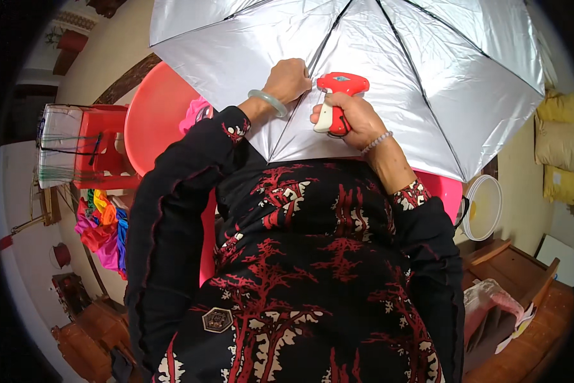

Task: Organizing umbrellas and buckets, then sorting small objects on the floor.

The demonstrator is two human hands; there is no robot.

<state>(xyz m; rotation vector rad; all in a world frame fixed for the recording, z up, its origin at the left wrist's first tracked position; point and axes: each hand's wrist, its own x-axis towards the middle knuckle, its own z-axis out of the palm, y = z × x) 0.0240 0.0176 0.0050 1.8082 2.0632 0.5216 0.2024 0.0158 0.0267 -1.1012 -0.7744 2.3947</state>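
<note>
Red-and-white hand tool (pixel 343 84) held at silver umbrella (pixel 389 76)

In the head view, the silver umbrella is seen spread open across the upper middle, its canopy crossed by dark ribs. The tool is held over the canopy's near part, its nose turned toward the left. Its handle is wrapped by the right hand (pixel 358 120), which is closed firmly around it; a beaded bracelet (pixel 377 142) is worn on that wrist. The left hand (pixel 287 80) is placed over the umbrella, just beside a rib and the tool's nose, with fingers bent; the fingertips are hidden, so it cannot be told whether rib or cloth is gripped. A pale green bangle (pixel 268 102) is worn there.

To the umbrella's left, a round coral-coloured surface (pixel 149 118) and, farther out, a red stool (pixel 102 143) are seen. Colourful cloth (pixel 105 226) is hung below the stool's level. Right of the umbrella, pale yellow cushions (pixel 558 140) are stacked.
</note>
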